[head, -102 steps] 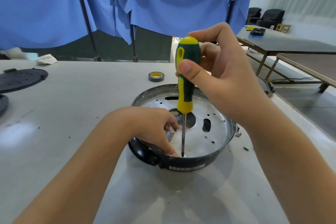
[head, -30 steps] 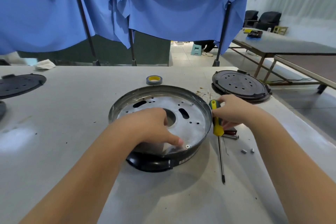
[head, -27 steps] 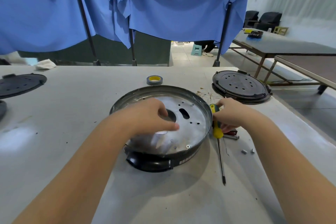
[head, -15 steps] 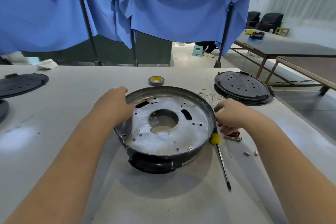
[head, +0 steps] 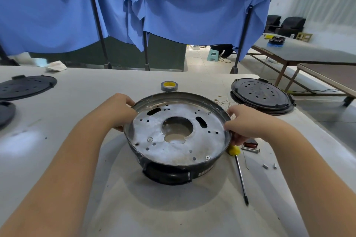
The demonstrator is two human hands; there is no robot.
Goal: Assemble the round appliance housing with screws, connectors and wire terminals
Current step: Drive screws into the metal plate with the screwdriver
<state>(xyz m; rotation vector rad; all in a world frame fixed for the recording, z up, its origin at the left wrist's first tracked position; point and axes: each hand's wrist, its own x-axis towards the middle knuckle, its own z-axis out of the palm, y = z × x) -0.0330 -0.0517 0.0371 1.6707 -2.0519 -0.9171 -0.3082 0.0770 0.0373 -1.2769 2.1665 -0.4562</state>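
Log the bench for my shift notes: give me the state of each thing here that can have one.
round housing: tilted, gripped at both rims
left hand: gripping the left rim
right hand: gripping the right rim
screwdriver: lying on the table, unheld
tape roll: lying flat behind the housing
black cover: lying flat, far right
loose screws: scattered, right of the screwdriver

Both hands, left hand point(head: 117, 110), right hand point(head: 244, 123), grip housing point(head: 177, 132) rim; screwdriver point(head: 239, 171) beside.
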